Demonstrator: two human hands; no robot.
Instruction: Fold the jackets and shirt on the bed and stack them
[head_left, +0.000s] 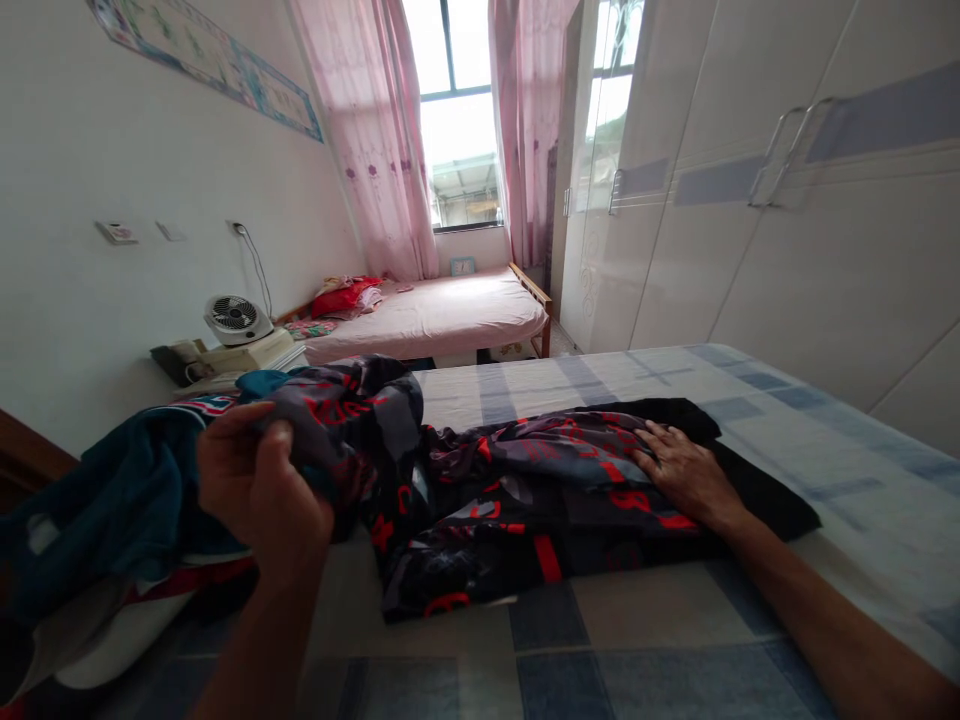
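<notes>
A black and grey garment with red print (517, 500) lies across the bed in front of me, its exact kind unclear among the folds. My left hand (266, 485) pinches its left end between thumb and fingers, lifting that part off the bed in a bunch. On the right portion of the cloth rests my right hand (686, 470), palm down, fingers spread and flat. Plain black fabric (765, 490) sticks out beyond the right hand; whether it belongs to the same garment I cannot tell.
A heap of clothes with a teal garment (127, 490) lies at the left. Under everything is a blue-and-white checked bedsheet (600, 660). A small fan (238, 315) stands beyond the heap. Behind are a second bed with a pink sheet (450, 310) and a white wardrobe (750, 260) along the right.
</notes>
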